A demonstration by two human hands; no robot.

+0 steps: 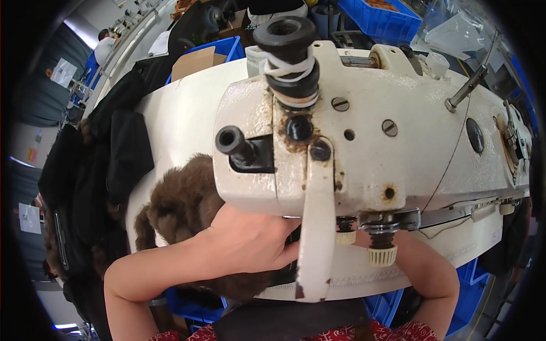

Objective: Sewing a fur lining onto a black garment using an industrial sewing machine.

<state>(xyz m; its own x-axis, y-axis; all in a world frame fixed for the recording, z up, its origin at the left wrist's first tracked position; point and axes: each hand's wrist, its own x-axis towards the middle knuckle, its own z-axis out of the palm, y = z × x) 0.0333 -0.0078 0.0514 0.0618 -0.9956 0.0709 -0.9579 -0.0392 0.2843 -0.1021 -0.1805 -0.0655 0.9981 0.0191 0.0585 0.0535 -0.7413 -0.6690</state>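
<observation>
A white industrial sewing machine (432, 153), with rust stains around its screws, fills the middle and right. Under its left end my left hand (250, 238) rests on a brown fur piece (187, 199) with dark cloth along it. The thumb and forefinger bend around dark cloth at its edge; their tips are hidden behind the white lever (318, 238). My right forearm (426, 264) reaches in beneath the machine's arm. Only a sliver of my right hand (362, 239) shows between the knobs, so its fingers are hidden. The needle area is also out of sight.
Black garments with fur trim (128, 148) hang over the white table's (176, 108) left edge. An open cardboard box (196, 61) lies in a blue crate behind. Another blue crate (381, 23) stands at the far side, and blue bins (469, 295) sit below the near edge.
</observation>
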